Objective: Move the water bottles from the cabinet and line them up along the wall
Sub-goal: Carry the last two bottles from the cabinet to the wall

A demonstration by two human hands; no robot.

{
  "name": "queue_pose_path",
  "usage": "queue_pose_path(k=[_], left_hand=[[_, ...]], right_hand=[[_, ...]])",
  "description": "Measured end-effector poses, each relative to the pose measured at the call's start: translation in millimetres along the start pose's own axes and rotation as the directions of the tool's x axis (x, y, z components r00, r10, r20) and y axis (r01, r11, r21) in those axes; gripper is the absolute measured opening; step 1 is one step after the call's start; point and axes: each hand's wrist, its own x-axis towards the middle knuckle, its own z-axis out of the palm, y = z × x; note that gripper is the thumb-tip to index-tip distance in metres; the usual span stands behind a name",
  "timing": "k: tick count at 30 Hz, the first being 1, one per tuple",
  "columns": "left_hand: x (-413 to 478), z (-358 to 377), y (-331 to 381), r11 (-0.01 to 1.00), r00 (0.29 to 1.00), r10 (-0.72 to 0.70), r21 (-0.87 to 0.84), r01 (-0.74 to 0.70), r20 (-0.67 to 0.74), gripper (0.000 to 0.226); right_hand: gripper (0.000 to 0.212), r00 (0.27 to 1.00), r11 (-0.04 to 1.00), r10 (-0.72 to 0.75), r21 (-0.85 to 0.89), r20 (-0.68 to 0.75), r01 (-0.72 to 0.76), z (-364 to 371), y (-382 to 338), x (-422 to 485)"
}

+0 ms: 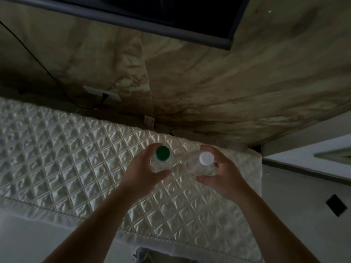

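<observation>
I look straight down on two clear plastic water bottles held upright over a quilted white cloth (66, 158) that covers the cabinet top. My left hand (141, 173) wraps around the green-capped bottle (162, 153). My right hand (224, 177) grips the white-capped bottle (206, 158), which has a red mark on its label. The two bottles stand side by side, a small gap between them, close to the marbled beige wall (209, 88). Whether their bases touch the cloth is hidden.
A dark TV screen (171, 12) hangs on the wall above. A wall socket (102, 93) with a black cable sits at the left, just above the cloth. The cabinet's right edge ends near a white ledge (307, 158). Pale floor lies below.
</observation>
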Motion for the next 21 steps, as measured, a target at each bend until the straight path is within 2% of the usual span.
queue_pose_path(k=[5,11,13,16,21], left_hand=[[-7,-6,11,0.999,0.998,0.019,-0.031,-0.020,-0.057,0.071],[-20,-27,31,0.996,0.994,0.037,-0.080,-0.045,-0.103,0.073],[-28,-38,39,0.995,0.993,0.038,-0.088,-0.048,-0.115,0.074],[-41,-58,57,0.994,0.991,0.040,-0.101,-0.053,-0.125,0.074],[-71,-96,98,0.991,0.986,0.056,-0.109,-0.074,-0.158,0.075]], right_hand=[[0.075,0.999,1.000,0.018,0.027,-0.047,-0.017,-3,-8,-5],[0.071,0.995,0.996,0.033,0.088,-0.092,-0.025,-13,-34,-24],[0.067,0.995,0.996,0.026,0.084,-0.101,-0.018,-19,-49,-33],[0.074,0.994,0.997,0.018,0.077,-0.108,-0.010,-31,-75,-49],[0.072,0.994,0.997,-0.056,0.049,-0.092,0.061,-61,-129,-78]])
